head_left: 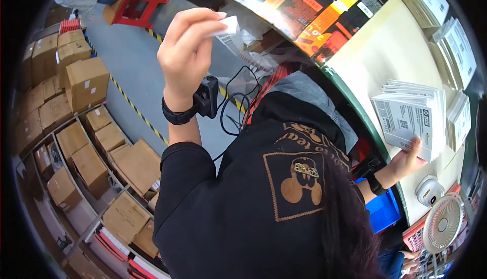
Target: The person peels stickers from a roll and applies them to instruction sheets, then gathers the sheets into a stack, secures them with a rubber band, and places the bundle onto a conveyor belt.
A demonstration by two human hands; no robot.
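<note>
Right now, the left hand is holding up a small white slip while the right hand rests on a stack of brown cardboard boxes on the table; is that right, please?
Not quite. In the head view the left hand does hold up a small white slip, but the right hand rests on a stack of white printed sheets on the table, not on boxes; the brown cardboard boxes sit on shelves at the left.
</note>
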